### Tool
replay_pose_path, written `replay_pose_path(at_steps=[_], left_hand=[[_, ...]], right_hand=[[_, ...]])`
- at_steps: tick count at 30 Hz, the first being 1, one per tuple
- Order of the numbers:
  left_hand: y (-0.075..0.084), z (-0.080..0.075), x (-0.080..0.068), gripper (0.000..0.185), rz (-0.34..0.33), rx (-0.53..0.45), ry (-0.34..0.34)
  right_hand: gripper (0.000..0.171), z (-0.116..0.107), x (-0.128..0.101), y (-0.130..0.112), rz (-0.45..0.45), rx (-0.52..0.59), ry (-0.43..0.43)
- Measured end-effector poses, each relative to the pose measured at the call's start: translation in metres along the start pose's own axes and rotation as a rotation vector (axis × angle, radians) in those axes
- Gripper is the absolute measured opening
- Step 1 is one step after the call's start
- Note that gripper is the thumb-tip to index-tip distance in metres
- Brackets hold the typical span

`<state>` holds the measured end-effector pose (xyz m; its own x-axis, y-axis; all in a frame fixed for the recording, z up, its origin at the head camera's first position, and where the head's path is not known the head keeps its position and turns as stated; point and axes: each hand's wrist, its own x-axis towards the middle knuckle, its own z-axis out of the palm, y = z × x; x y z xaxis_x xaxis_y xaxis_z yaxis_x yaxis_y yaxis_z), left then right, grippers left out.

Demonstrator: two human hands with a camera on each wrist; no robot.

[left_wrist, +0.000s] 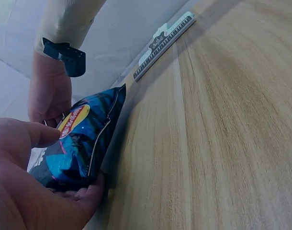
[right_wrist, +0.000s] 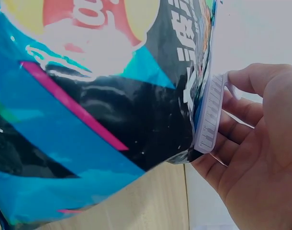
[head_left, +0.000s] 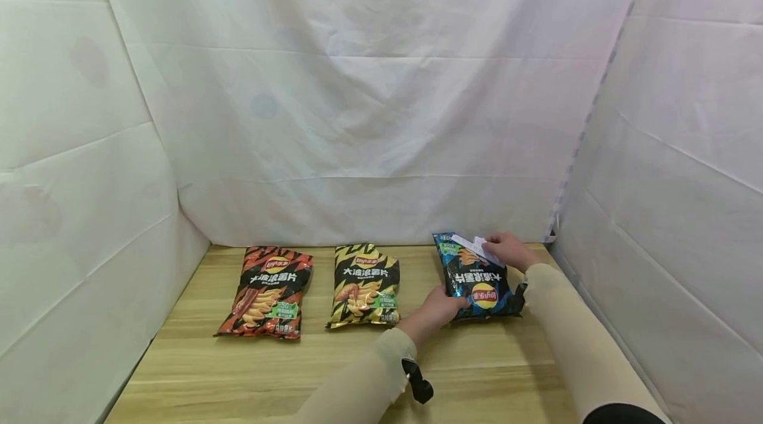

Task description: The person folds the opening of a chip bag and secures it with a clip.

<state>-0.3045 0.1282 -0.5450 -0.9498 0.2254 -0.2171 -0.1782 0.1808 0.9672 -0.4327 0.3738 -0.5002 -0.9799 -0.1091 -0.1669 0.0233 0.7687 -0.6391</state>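
A blue and black bag of potato chips lies at the right of the table, its print upside down in the head view. Across its far right corner sits a pale lilac bag clip. My right hand pinches this clip, thumb on its tab in the right wrist view, where the clip runs along the bag's edge. With my left hand I grip the bag's near left edge, thumb on top; the left wrist view shows fingers under the bag.
A red bag of chips and a yellow one lie to the left on the wooden table. Another pale clip with a dark strip lies near the table's side in the left wrist view. White cloth walls enclose the table.
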Motion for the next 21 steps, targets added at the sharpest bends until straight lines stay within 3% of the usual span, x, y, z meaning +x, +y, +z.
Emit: replay_pose_path(at_steps=[5, 13, 21], left_hand=[[0.003, 0.0, -0.006, 0.053, -0.003, 0.098, -0.001], [0.003, 0.001, -0.005, 0.076, -0.039, 0.24, 0.042], [0.001, 0.003, -0.002, 0.08, -0.036, 0.272, 0.052]], right_hand=[[0.05, 0.003, -0.001, 0.001, -0.011, -0.022, -0.014], [0.037, 0.006, -0.002, -0.001, -0.033, -0.081, 0.017], [0.045, 0.014, 0.005, 0.01, 0.046, -0.127, 0.003]])
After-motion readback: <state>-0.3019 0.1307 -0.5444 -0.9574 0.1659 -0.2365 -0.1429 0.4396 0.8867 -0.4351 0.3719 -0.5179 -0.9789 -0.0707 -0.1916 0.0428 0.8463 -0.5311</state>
